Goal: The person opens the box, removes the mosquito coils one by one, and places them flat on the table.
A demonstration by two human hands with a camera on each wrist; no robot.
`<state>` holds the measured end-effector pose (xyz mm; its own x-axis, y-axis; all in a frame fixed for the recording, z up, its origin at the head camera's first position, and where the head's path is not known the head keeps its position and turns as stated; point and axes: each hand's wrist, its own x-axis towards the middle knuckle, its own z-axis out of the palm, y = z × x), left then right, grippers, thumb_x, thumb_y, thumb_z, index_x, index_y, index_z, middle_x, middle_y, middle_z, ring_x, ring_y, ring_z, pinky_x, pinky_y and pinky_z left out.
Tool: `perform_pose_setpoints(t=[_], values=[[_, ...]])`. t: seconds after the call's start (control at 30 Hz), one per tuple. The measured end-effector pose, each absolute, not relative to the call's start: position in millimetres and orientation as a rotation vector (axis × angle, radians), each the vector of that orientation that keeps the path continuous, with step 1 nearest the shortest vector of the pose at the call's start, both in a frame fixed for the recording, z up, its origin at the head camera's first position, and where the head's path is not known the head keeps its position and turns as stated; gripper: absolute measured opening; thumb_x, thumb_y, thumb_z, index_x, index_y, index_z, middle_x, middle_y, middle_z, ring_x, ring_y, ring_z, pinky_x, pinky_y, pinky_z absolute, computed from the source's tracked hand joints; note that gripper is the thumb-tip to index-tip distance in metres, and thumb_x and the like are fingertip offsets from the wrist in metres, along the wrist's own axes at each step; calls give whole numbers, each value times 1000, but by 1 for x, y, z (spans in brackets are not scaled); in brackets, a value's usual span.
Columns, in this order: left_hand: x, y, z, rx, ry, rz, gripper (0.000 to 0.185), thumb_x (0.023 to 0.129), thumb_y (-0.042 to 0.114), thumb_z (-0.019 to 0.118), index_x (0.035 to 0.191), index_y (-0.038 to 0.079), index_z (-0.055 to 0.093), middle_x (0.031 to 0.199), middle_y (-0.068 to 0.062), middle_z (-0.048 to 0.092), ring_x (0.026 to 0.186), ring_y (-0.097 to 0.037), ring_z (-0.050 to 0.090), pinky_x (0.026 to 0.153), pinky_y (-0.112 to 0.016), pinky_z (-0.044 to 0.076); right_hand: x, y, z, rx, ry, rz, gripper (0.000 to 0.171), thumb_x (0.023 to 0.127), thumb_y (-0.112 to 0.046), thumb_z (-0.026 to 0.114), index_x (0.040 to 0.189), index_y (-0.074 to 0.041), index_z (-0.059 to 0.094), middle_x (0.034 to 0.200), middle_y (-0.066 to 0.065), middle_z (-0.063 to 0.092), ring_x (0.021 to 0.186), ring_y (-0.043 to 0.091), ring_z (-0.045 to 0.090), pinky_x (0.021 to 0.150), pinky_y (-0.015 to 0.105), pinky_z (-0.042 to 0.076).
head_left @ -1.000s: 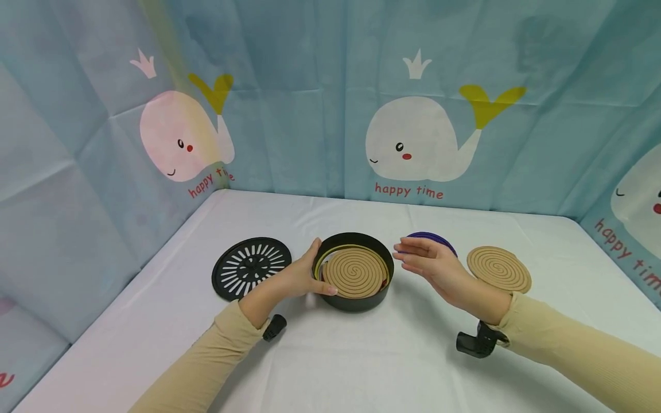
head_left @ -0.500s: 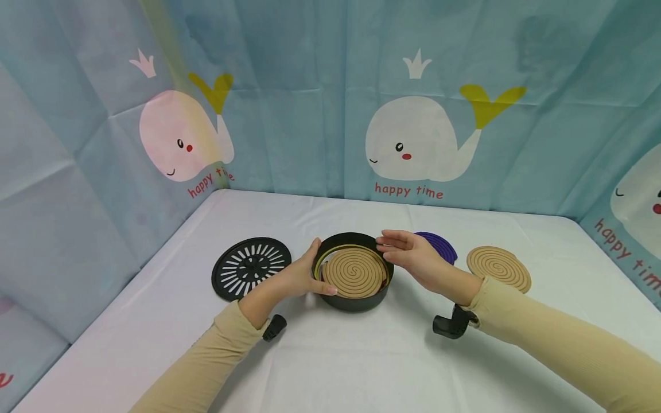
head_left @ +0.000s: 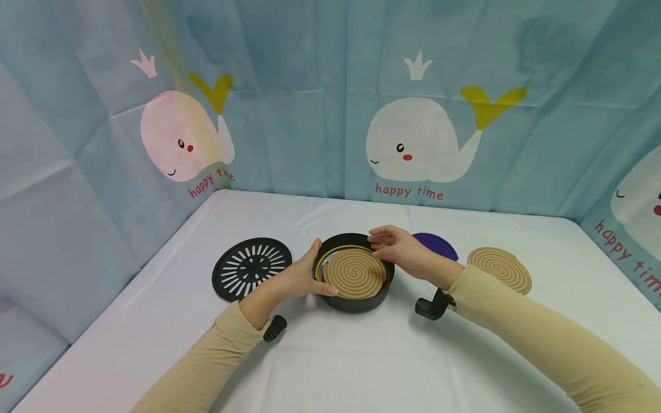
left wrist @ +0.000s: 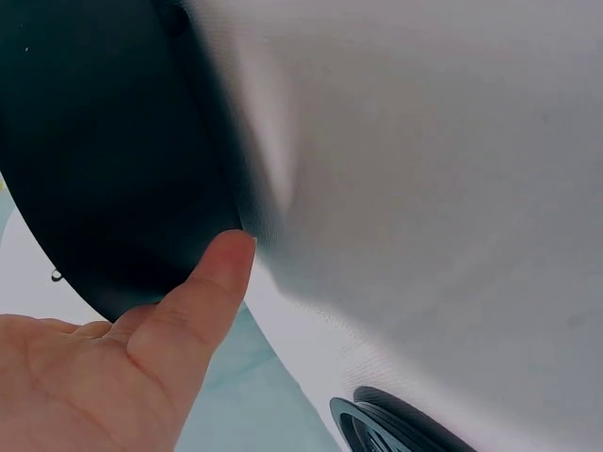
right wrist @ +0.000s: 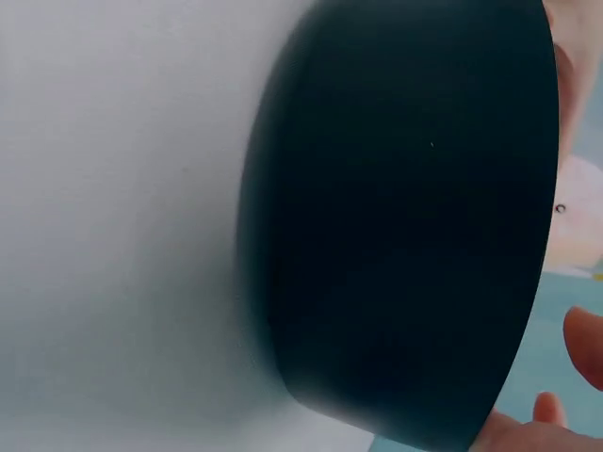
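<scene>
A round black mosquito coil tin [head_left: 353, 305] stands mid-table with a tan mosquito coil [head_left: 355, 274] lying in it. My left hand [head_left: 299, 275] holds the tin at its left side, thumb at the front and fingers farther back. In the left wrist view the left thumb [left wrist: 203, 297] lies along the tin's dark outer wall [left wrist: 104, 160]. My right hand [head_left: 400, 249] reaches over the tin's right rim, its relaxed fingers above the coil's upper right edge. Seen from the right wrist, its fingertips [right wrist: 586, 344] show beyond the rim.
A black slotted lid [head_left: 252, 268] lies left of the tin, partly behind the left forearm. To the right are a purple coil [head_left: 436, 245], partly covered by the right hand, and another tan coil [head_left: 500, 269]. Blue curtain [head_left: 289, 143] hangs behind the white table [head_left: 361, 367].
My right hand has moved left, from beside the tin to over its right rim, uncovering more of the purple coil. The left hand and the tin have stayed in place.
</scene>
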<state>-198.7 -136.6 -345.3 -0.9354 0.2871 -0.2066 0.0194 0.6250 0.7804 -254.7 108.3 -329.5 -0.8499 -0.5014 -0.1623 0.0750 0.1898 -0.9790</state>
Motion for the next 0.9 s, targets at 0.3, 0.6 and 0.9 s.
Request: perform_pose_setpoints(t=[0.3,0.6,0.9], values=[[-197,-137,-344,243,2523,1224,118,80,26,82,155,6,-6,162,-13,3,146,-33,9,116,-50,15,-261,97,-330,-379,2071,-1586,57,93,12,50,146,6,31,151,28,30,140,38,29,108,47,36],[-197,-136,-342,238,2527,1214,118,80,26,82,155,5,-6,161,-14,3,146,-35,10,116,-50,15,-262,94,-327,-369,2094,-1527,56,92,12,51,145,6,33,148,29,33,135,39,36,107,47,37],[-198,-136,-344,235,2531,1220,118,80,25,82,155,5,-6,161,-14,3,146,-34,10,116,-50,15,-262,95,-326,-359,2040,-1554,55,93,10,51,145,7,33,148,29,34,130,39,43,107,47,37]])
